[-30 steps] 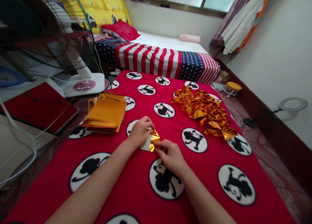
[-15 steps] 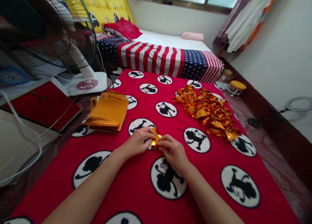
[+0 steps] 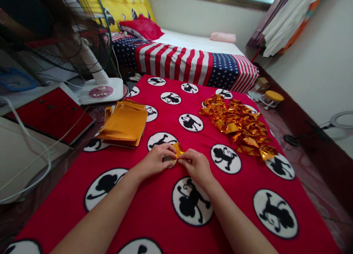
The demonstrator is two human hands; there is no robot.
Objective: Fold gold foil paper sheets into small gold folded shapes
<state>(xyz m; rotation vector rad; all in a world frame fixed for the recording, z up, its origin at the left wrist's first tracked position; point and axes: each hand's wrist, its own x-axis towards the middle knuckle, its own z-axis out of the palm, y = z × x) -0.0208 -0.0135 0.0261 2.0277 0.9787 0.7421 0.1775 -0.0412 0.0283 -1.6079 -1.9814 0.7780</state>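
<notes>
Between my hands is a small piece of gold foil paper (image 3: 178, 149), partly folded, with a pale underside edge showing. My left hand (image 3: 158, 159) pinches its left side, thumb and fingers curled together. From the right, my right hand (image 3: 196, 165) pinches the near right edge, its fingertips close to the left thumb. The fingers hide much of the paper. To the left lies a stack of flat gold foil sheets (image 3: 124, 123). At the right a pile of folded gold foil pieces (image 3: 238, 127) stretches across the red cloth (image 3: 226, 213).
A standing fan (image 3: 102, 90) is at the left, beside a red panel (image 3: 52, 114) and white cables (image 3: 45, 151). Beyond the cloth is a bed with a striped, starred cover (image 3: 182, 62). A yellow-topped stool (image 3: 274, 96) stands on the floor at the right.
The view has shifted slightly. My fingertips have come closer together on the gold foil paper, and less of its pale side shows. Both hands still pinch it.
</notes>
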